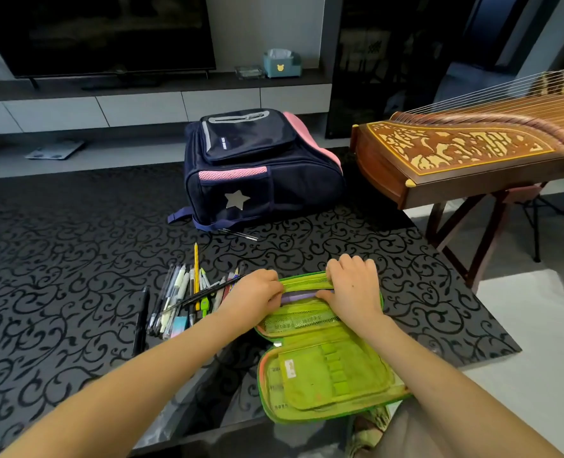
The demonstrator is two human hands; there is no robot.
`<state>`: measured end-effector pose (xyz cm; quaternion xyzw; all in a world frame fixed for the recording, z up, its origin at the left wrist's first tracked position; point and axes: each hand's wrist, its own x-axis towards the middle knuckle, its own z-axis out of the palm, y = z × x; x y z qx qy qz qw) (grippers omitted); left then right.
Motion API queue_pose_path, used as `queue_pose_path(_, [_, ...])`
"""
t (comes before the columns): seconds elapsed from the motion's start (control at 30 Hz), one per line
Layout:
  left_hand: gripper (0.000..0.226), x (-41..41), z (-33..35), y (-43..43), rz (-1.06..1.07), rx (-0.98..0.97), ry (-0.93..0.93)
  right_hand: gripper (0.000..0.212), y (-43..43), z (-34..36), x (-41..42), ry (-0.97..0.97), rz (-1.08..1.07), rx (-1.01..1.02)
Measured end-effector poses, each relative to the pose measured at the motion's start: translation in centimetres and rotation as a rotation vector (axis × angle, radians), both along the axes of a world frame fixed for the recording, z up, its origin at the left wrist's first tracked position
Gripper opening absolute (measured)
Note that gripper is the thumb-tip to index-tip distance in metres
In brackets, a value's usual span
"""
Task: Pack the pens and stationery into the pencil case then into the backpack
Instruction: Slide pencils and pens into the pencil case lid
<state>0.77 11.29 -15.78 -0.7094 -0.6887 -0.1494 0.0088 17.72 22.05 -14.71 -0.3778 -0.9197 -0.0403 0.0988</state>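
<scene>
We see the pencil case (323, 385) lying unzipped and spread flat at the near edge of the table (59, 242), its green lining facing up. Both our hands work on its far half. The left hand (257, 292) rests at the left end of the mesh pocket, fingers curled and pressed together on the pocket's upper edge. The right hand (353, 285) sits at the right end: its fingers are curled over the far rim of the case, and its thumb presses inward along the same edge. A purple item (298, 295) shows in the gap between the two hands; we cannot tell whether either thumb touches it or only the fabric. The pens (188, 292) lie in a loose row on the table just left of the case, beside the left wrist. A single black pen (140, 320) lies slightly apart on their left. The backpack (257, 166), closed, lies farther back on the table, with two thin pens (241, 233) at its near edge. A zither (472, 150) stands on a frame to the right.
</scene>
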Motion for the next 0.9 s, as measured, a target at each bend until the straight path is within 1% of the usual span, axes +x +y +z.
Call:
queue_pose_path(0.07, [0.023, -0.2, 0.3, -0.5, -0.003, 0.005, -0.054, 0.039, -0.3, 0.4, -0.5, -0.002, 0.013, 0.0])
queue_pose_path(0.13, [0.013, -0.6, 0.7, -0.9, 0.006, 0.043, -0.098, 0.018, -0.7, 1.1, -1.2, 0.05, 0.027, -0.065])
queue_pose_path(0.17, [0.011, -1.0, 0.8, -1.0, 0.031, 0.065, -0.116, 0.013, -0.8, 1.6, -1.8, 0.086, 0.038, -0.118])
queue_pose_path(0.23, [0.012, -2.7, 1.2, -1.5, 0.148, 0.089, -0.135, 0.02, -0.8, 1.9, -3.9, 0.15, 0.075, -0.207])
queue_pose_path(0.3, [0.015, -4.4, 1.6, -2.2, 0.296, 0.088, -0.158, 0.029, -0.6, 1.9, -6.3, 0.154, 0.103, -0.256])
queue_pose_path(0.4, [0.016, -7.2, 2.1, -3.4, 0.481, 0.119, -0.212, 0.039, 0.0, 1.1, -11.2, 0.039, 0.103, -0.285])
queue_pose_path(0.47, [0.018, -8.9, 2.4, -4.3, 0.605, 0.124, -0.24, 0.041, 0.7, 0.5, -14.3, -0.002, 0.068, -0.323])
queue_pose_path(0.6, [0.017, -11.5, 2.1, -6.2, 0.793, 0.125, -0.309, 0.051, 2.6, -0.7, -19.5, 0.013, -0.033, -0.446])
queue_pose_path(0.7, [0.017, -12.0, 1.7, -7.1, 0.781, 0.109, -0.323, 0.047, 3.1, -1.6, -21.2, -0.024, -0.078, -0.433])
queue_pose_path(0.77, [0.019, -11.9, 1.6, -7.3, 0.755, 0.101, -0.327, 0.043, 3.0, -2.1, -21.6, -0.07, -0.065, -0.427])
queue_pose_path(0.83, [0.02, -11.3, 1.5, -7.2, 0.722, 0.096, -0.325, 0.039, 2.6, -2.1, -21.1, -0.154, -0.004, -0.415])
queue_pose_path(0.9, [0.02, -10.4, 1.4, -6.7, 0.68, 0.096, -0.316, 0.03, 2.4, -2.0, -20.0, -0.253, 0.08, -0.343])
